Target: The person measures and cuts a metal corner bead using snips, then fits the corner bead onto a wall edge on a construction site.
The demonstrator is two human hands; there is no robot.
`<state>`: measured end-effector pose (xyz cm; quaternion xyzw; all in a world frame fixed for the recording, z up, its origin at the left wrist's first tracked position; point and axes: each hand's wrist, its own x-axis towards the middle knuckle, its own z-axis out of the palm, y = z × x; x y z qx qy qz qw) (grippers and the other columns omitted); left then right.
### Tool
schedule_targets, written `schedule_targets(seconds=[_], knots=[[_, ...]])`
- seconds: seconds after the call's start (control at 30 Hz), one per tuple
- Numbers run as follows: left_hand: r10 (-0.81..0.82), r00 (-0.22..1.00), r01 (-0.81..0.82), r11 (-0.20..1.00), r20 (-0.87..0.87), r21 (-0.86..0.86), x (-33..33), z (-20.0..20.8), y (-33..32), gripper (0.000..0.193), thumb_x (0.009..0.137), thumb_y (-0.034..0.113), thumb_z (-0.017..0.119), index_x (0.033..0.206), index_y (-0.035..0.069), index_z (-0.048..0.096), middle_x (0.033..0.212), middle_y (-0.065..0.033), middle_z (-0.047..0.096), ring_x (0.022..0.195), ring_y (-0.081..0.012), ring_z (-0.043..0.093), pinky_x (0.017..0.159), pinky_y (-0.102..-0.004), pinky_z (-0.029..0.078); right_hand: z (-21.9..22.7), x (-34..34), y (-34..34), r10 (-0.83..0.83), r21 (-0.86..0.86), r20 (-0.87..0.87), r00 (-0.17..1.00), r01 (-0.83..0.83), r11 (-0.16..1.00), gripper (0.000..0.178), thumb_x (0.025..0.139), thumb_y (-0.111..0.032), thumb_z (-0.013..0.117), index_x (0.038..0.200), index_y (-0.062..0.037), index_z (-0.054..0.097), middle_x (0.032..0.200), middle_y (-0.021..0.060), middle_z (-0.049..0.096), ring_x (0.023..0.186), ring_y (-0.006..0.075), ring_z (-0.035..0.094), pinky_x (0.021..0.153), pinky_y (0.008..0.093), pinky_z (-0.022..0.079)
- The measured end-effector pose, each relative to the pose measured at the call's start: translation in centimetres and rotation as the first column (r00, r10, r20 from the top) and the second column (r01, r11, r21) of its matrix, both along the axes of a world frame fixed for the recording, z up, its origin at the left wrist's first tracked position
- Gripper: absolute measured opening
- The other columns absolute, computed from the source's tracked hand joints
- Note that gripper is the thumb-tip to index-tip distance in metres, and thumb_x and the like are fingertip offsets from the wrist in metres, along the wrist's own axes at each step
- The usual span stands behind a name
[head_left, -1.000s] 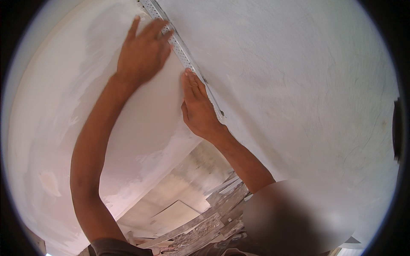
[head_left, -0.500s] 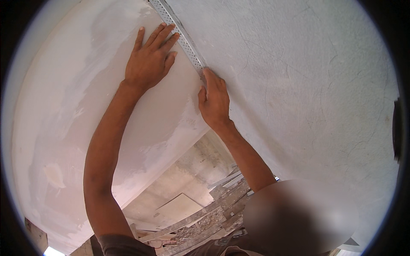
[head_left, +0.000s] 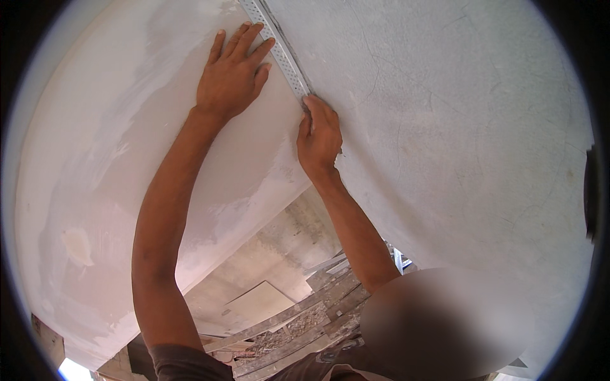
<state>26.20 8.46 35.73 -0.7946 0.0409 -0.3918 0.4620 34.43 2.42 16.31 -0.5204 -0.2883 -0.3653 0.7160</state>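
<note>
A perforated metal corner bead runs slantwise along the line where a pinkish-white plastered panel meets a grey plastered wall. My left hand lies flat on the panel with its fingers spread. Two of its fingertips reach onto the bead's perforated flange. Lower down, my right hand is closed on the bead's near end, index finger along its edge and thumb to the left. That hand hides the end of the bead.
Below the panel's lower edge, planks and rubble show far down. A pale flat board lies beside them. Fine cracks cross the grey wall. A blurred patch covers the lower right.
Both hands and the bead appear slightly higher in the picture, the left hand and bead also a little farther right. My right wrist has bent slightly; both hands keep their contact.
</note>
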Motion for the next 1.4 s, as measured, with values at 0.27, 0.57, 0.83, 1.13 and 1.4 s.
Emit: schedule_targets(seconds=[0.27,0.57,0.83,1.13,1.4], knots=[[0.083,0.996,-0.084,0.996,0.033,0.032,0.1,-0.3,-0.6,0.043,0.099,0.026,0.058,0.141,0.018,0.057,0.156,-0.0026,0.041,0.148,-0.0222,0.033,0.123,-0.0539,0.023,-0.5,-0.4,0.3,0.001,-0.073,0.071,0.997,0.004,0.997,0.046,0.087,0.014,0.053,0.131,0.0040,0.061,0.141,0.0202,0.055,0.125,0.0376,0.052,0.103,0.0405,0.047],[0.040,0.999,-0.039,0.998,-0.012,0.046,0.5,-0.3,-0.2,0.044,0.099,0.027,0.057,0.141,0.013,0.057,0.155,-0.0043,0.043,0.147,-0.0212,0.035,0.122,-0.0503,0.026,-0.8,-1.7,-0.4,0.051,-0.121,0.119,0.992,-0.037,0.992,0.053,0.086,0.012,0.050,0.139,0.0076,0.051,0.152,0.0239,0.041,0.136,0.0425,0.041,0.113,0.0474,0.037],[0.056,0.998,-0.054,0.995,-0.024,0.081,0.6,-0.2,-0.1,0.045,0.099,0.028,0.059,0.141,0.012,0.057,0.155,-0.0037,0.043,0.147,-0.0196,0.035,0.122,-0.0475,0.029,-3.4,-5.2,-0.8,0.171,-0.136,0.077,0.982,-0.160,0.978,0.052,0.094,0.001,0.049,0.146,0.0069,0.043,0.156,0.0268,0.033,0.147,0.0445,0.028,0.120,0.0512,0.026],[0.069,0.997,-0.067,0.996,-0.027,0.062,0.7,-0.3,-0.5,0.043,0.100,0.028,0.057,0.140,0.011,0.058,0.156,-0.0055,0.042,0.147,-0.0232,0.035,0.121,-0.0501,0.027,-3.6,-3.9,-1.0,0.249,-0.298,0.047,0.967,-0.224,0.928,0.060,0.099,-0.008,0.049,0.153,0.0075,0.028,0.163,0.0261,0.021,0.152,0.0417,0.017,0.123,0.0541,0.016],[0.017,0.999,-0.017,1.000,-0.045,-0.006,0.7,0.4,-1.1,0.044,0.097,0.028,0.060,0.136,0.007,0.060,0.152,-0.0087,0.046,0.146,-0.0262,0.037,0.121,-0.0520,0.027,-3.4,-3.2,-1.1,0.290,-0.313,0.056,0.955,-0.259,0.914,0.060,0.099,-0.007,0.048,0.153,0.0087,0.026,0.163,0.0269,0.018,0.153,0.0421,0.015,0.122,0.0549,0.016]])
